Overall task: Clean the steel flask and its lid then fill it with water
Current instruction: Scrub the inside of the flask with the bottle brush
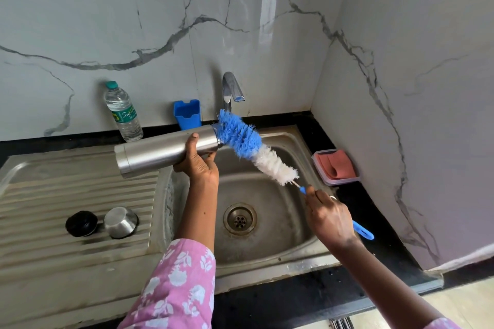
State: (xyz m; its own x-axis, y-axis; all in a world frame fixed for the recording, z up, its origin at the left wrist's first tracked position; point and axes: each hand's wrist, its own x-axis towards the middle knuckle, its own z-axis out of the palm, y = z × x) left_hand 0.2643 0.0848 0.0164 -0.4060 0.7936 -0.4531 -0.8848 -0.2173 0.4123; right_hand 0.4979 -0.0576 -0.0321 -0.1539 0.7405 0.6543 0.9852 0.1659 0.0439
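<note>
Sideways over the steel sink [270, 139], the left hand [199, 163] grips the cylindrical steel flask [163, 151]; the right hand [330, 218] clenches the blue-and-white bristle bottle brush [254, 148] at its mouth.

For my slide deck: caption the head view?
Left hand holds steel flask over the sink; right hand holds a bottle brush at its mouth.
</note>
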